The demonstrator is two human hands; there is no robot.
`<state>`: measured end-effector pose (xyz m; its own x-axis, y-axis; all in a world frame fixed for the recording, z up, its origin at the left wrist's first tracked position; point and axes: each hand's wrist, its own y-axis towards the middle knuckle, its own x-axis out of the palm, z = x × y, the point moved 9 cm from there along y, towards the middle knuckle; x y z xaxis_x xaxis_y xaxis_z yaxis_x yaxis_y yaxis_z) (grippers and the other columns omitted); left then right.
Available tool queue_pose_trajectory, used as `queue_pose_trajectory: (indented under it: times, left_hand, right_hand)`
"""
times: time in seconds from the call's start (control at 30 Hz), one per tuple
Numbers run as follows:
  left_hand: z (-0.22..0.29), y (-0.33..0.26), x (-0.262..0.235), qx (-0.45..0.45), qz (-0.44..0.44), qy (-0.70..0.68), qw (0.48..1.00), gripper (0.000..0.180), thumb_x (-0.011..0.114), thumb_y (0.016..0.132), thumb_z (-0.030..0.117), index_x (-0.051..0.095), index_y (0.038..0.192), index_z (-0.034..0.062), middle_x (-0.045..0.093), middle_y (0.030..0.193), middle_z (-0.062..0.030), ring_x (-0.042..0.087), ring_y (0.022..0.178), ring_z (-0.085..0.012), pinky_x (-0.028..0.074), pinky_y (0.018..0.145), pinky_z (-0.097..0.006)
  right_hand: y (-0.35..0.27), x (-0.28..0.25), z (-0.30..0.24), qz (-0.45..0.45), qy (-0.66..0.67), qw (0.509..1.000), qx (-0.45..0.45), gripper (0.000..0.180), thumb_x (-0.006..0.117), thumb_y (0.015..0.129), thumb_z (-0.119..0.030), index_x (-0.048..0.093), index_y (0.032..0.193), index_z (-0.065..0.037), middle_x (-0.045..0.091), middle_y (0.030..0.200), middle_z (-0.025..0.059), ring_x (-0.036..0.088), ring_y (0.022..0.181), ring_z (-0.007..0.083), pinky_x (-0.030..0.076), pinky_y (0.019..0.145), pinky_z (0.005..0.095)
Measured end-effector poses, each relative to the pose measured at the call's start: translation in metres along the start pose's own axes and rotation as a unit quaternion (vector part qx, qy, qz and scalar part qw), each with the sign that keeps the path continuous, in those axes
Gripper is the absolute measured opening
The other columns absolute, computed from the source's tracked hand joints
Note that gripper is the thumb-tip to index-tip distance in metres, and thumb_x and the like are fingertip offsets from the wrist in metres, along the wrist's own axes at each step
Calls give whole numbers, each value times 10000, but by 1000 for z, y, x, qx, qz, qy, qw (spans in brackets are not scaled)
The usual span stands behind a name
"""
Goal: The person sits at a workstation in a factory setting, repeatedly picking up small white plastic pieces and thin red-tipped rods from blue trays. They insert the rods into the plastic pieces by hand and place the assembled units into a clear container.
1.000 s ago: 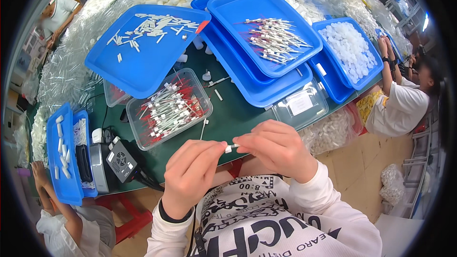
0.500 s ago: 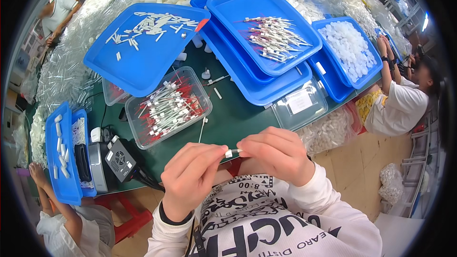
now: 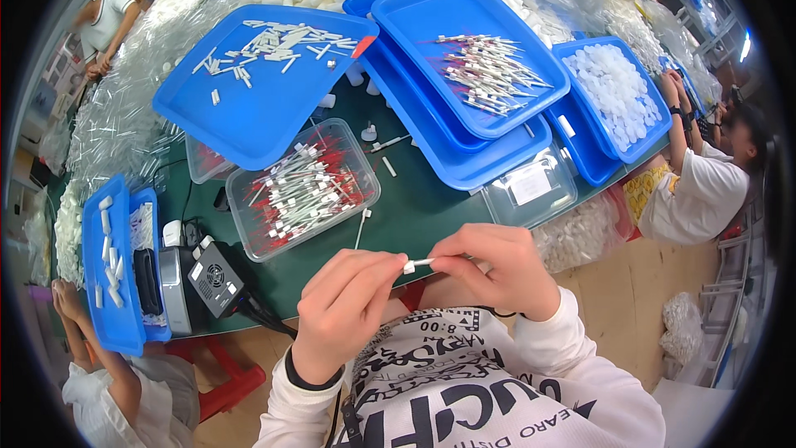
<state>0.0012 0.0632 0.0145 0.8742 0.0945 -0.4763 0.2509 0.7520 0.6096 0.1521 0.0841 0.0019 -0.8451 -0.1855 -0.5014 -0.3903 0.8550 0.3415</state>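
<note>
Fingers (image 3: 390, 262) of the left hand (image 3: 342, 303) and the right hand (image 3: 502, 265) pinch opposite ends of a slim white stick (image 3: 422, 263), probably to steady it in plain sight; it lies nearly level over the near edge of the green desk (image 3: 414, 207); a clear plastic box (image 3: 367, 168) of white-and-red sticks (image 3: 311, 191) stands beyond, presumably for easy reach. Its blocky white end (image 3: 410, 267) shows at the left fingers; the right tip is hidden.

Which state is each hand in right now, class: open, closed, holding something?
Left hand: closed, pinching one end of a small white part.
Right hand: closed, pinching the small white part's other end.
</note>
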Motion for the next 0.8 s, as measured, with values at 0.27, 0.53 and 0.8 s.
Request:
queue_pose_trajectory:
  times: [0.27,0.53,0.8]
  left_hand:
    - [-29,21,-16,-88,29,76,993,271,704,739,-67,675,1001,-5,693,958,-118,662,830,-243,508,710,-323]
    - [-108,16,-25,-189,-26,284,940,63,690,762,27,678,824,26,672,856,-117,639,829,-295,491,712,-366]
    - [-106,12,-24,-151,-61,388,907,79,696,768,81,657,836,78,624,815,-57,601,826,-268,457,737,-389]
  right_hand:
    - [30,-6,13,53,-58,997,28,82,713,831,-119,682,872,-55,648,712,90,625,622,224,482,584,294]
    - [124,-127,120,108,-408,898,126,223,672,833,-200,688,864,20,686,871,183,663,810,315,523,737,398]
    - [214,-13,67,-26,-361,932,-10,209,543,891,-160,673,894,4,662,860,217,637,831,398,505,762,469]
